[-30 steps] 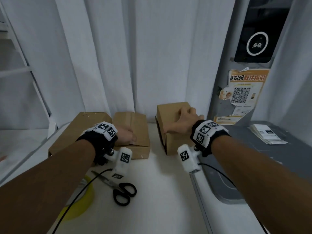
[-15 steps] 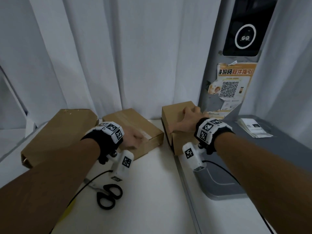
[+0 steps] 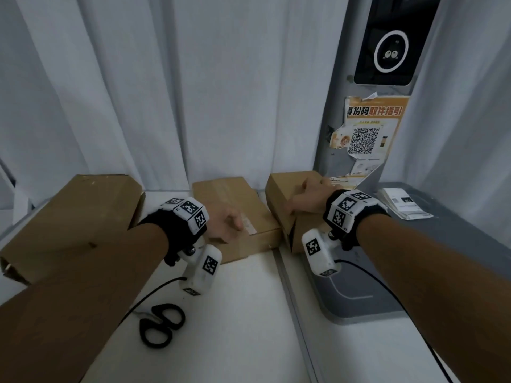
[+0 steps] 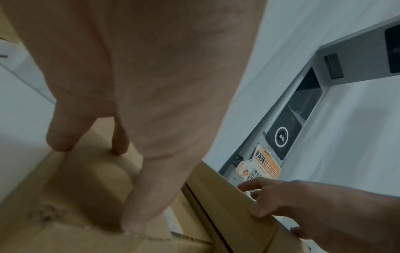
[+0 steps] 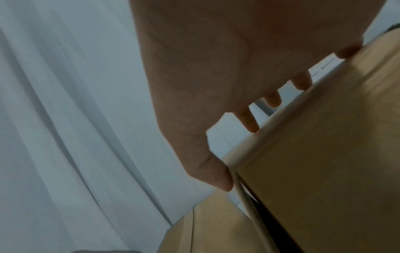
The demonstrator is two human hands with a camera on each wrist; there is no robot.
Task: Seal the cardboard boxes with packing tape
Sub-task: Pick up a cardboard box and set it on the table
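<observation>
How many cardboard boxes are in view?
3: a large box at left, a flat box under the left hand, a box gripped by the right hand.

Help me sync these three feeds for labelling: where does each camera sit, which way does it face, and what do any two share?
Head: on the person's head, looking forward and down at the table; both forearms, left hand on the flat middle box, right hand on the taller right box, scissors.
Left wrist: along the left palm at fingers pressing the flat box.
Right wrist: along the right hand, thumb at the taller box's corner.
Shared: left wrist and head both show the right hand and QR poster.
</observation>
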